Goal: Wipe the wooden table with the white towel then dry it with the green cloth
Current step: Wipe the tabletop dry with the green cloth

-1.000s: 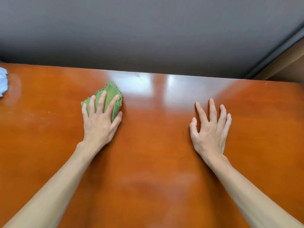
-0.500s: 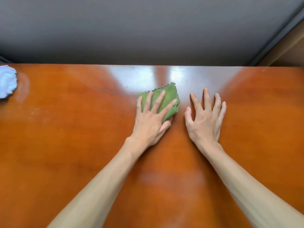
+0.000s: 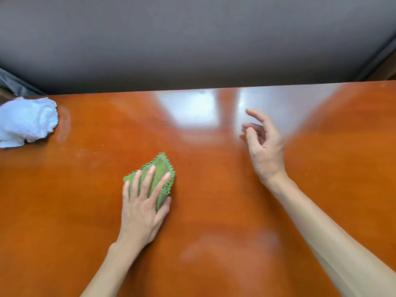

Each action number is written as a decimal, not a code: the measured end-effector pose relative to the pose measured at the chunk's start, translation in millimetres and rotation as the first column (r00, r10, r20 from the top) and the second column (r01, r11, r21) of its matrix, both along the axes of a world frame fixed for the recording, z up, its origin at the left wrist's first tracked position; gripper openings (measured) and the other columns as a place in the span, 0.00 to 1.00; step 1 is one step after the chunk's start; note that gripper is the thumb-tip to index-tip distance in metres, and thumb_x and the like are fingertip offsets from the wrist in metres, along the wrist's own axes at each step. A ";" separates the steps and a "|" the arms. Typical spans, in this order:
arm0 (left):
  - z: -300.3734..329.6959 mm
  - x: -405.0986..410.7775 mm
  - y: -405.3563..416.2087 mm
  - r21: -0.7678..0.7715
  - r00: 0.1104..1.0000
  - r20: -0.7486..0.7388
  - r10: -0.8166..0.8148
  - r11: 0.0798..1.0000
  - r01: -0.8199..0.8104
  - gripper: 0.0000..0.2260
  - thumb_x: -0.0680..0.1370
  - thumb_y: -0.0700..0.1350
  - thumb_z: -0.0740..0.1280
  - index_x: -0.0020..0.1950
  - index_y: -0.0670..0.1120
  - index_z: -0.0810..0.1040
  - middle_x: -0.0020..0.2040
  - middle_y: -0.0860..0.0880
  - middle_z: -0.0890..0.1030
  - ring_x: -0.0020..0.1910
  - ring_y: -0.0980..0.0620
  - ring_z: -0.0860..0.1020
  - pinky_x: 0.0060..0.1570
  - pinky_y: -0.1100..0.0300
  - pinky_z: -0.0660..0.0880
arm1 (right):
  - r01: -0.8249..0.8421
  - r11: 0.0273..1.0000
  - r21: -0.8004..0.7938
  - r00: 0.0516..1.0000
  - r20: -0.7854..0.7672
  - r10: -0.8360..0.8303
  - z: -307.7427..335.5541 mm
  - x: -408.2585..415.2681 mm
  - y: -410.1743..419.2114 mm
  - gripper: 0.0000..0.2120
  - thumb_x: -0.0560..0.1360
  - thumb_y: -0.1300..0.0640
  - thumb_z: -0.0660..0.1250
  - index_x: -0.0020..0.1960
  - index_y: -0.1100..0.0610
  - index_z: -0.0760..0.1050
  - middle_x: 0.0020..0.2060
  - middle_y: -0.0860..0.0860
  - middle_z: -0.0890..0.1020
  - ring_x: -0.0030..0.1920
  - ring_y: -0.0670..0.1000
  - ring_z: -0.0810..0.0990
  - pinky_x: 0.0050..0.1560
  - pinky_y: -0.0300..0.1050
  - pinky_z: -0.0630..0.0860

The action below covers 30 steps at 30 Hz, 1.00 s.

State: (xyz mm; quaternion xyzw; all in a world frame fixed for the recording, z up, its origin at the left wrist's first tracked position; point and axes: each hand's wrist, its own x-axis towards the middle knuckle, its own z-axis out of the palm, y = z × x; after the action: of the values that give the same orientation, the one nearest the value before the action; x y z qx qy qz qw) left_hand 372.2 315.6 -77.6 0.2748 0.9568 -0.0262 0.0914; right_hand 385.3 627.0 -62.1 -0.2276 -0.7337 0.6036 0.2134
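The glossy orange-brown wooden table (image 3: 214,211) fills the lower part of the head view. My left hand (image 3: 142,206) lies flat with straight fingers on the folded green cloth (image 3: 159,170), pressing it onto the table left of centre. My right hand (image 3: 265,146) hovers above the table to the right, fingers loosely curled, holding nothing. The crumpled white towel (image 3: 25,122) lies at the table's far left, near the back edge, apart from both hands.
A grey floor (image 3: 192,39) lies beyond the table's far edge. A dark object (image 3: 12,84) shows at the far left behind the towel. A wooden strip (image 3: 390,67) shows at the upper right corner.
My left hand slid the green cloth back toward me and to the left. My right hand lifted off the table and its fingers curled loosely.
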 end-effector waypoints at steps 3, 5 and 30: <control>0.9 -51.7 -39.6 -0.008 0.995 0.004 0.100 0.995 -0.100 0.27 0.83 0.62 0.47 0.78 0.52 0.63 0.78 0.42 0.63 0.75 0.34 0.63 0.67 0.35 0.62 | -0.193 0.971 0.141 0.981 0.057 0.187 -8.3 -24.8 -55.3 0.21 0.76 0.64 0.58 0.67 0.55 0.75 0.65 0.51 0.78 0.61 0.51 0.80 0.64 0.44 0.75; 0.2 -83.6 -63.0 -0.001 0.987 -0.013 0.160 0.987 -0.160 0.28 0.82 0.62 0.49 0.78 0.51 0.65 0.78 0.41 0.64 0.74 0.33 0.63 0.67 0.34 0.63 | -0.323 0.902 0.287 0.946 0.120 0.301 -16.9 -36.1 -91.4 0.23 0.75 0.64 0.59 0.68 0.56 0.75 0.68 0.52 0.76 0.67 0.52 0.76 0.69 0.49 0.71; -13.1 -90.9 -38.4 0.065 0.928 -0.095 -0.361 0.928 0.368 0.30 0.78 0.59 0.58 0.80 0.60 0.57 0.81 0.47 0.58 0.79 0.37 0.58 0.73 0.34 0.57 | -0.275 0.590 0.759 0.960 0.249 0.128 -35.0 -46.1 -123.1 0.18 0.76 0.61 0.63 0.64 0.58 0.80 0.67 0.49 0.79 0.67 0.55 0.76 0.68 0.50 0.72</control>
State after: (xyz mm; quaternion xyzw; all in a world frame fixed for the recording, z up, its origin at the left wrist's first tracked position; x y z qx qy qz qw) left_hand 281.3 277.2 -90.7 0.4498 0.8923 -0.0149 0.0345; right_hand 339.2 503.9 -97.1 -0.0759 -0.9596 0.2193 0.1591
